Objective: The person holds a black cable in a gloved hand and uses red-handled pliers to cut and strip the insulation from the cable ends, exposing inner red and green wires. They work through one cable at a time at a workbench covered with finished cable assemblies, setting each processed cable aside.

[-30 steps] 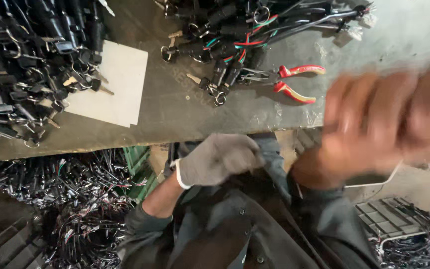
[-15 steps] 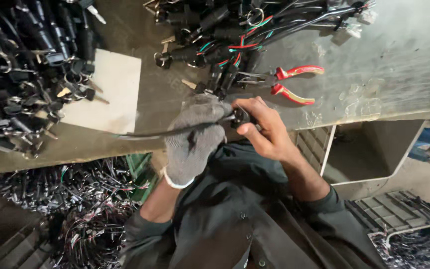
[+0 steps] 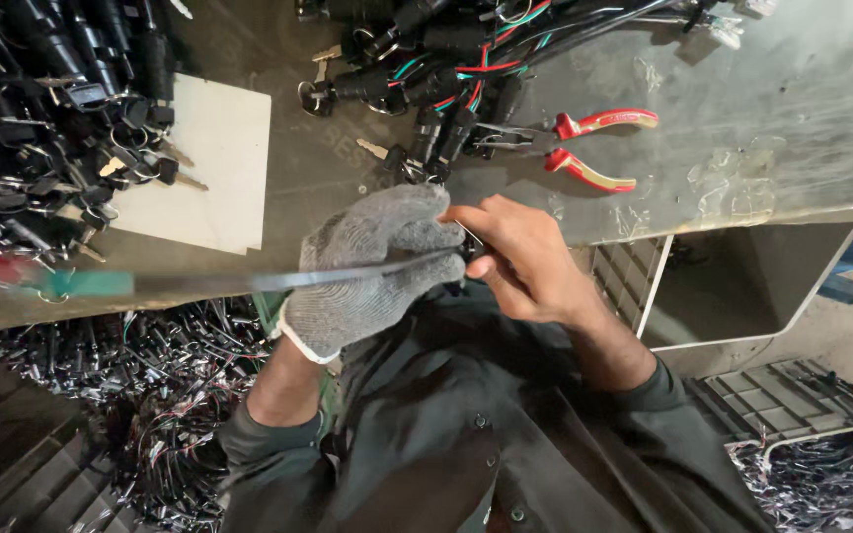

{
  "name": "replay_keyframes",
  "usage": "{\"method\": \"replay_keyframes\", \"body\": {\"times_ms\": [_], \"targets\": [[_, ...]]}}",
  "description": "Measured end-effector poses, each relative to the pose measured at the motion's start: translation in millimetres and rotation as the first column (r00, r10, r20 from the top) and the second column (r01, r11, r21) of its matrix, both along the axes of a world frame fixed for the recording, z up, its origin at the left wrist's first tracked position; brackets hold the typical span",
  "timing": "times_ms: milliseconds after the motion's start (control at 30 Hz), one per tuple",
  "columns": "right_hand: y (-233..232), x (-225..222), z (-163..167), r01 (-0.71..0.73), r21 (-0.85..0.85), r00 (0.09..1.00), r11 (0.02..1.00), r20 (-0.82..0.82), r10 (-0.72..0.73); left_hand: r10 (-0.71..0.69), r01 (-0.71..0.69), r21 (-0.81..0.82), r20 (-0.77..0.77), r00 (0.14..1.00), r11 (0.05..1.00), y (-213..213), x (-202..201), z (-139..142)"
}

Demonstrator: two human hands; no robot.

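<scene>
My left hand (image 3: 367, 271) wears a grey knit glove and is closed around a long thin dark lead (image 3: 209, 282). The lead stretches blurred to the left edge, with a green stretch and a red end. My bare right hand (image 3: 525, 259) pinches a small black part (image 3: 468, 255) where the lead ends, right against the glove's fingertips. Both hands meet just below the near edge of the metal workbench (image 3: 742, 128), in front of my dark shirt.
Red-handled pliers (image 3: 599, 148) lie on the bench beyond my right hand. Piles of black keyed switches with coloured wires lie at the top (image 3: 426, 69) and left (image 3: 41, 118), beside a white sheet (image 3: 214, 168). Wire bundles (image 3: 150, 405) cover the floor; a white crate (image 3: 742, 286) stands right.
My right hand came down from the right, where it was raised and blurred, and met the gloved left hand. The lead now stretches farther left across the bench edge.
</scene>
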State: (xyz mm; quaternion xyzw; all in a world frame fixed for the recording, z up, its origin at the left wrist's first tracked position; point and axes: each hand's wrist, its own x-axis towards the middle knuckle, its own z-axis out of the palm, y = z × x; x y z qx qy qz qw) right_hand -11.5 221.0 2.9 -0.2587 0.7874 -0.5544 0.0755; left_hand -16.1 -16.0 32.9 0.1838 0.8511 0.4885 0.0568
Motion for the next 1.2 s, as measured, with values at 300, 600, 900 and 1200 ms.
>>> {"method": "replay_keyframes", "body": {"times_ms": [300, 600, 900, 1200], "targets": [[-2, 13, -14, 0.218, -0.255, 0.940, 0.942, 0.315, -0.133, 0.052, -0.032, 0.173, -0.112, 0.992, 0.984, 33, 12, 10], [-5, 8, -8, 0.102, -0.167, 0.957, 0.981, 0.286, -0.051, -0.099, 0.112, 0.165, -0.086, 0.991, 0.980, 27, -4, 0], [-1, -2, -17, -0.177, -0.068, 0.800, 0.982, 0.571, 0.184, -0.292, 0.259, 0.476, -0.005, 0.956, 0.840, 19, -12, -17], [2, 44, -83, 0.062, -0.665, 0.689, 0.745, 0.568, 0.450, -0.331, -0.004, 0.697, 0.345, 0.878, 0.717, 27, -4, -17]]}}
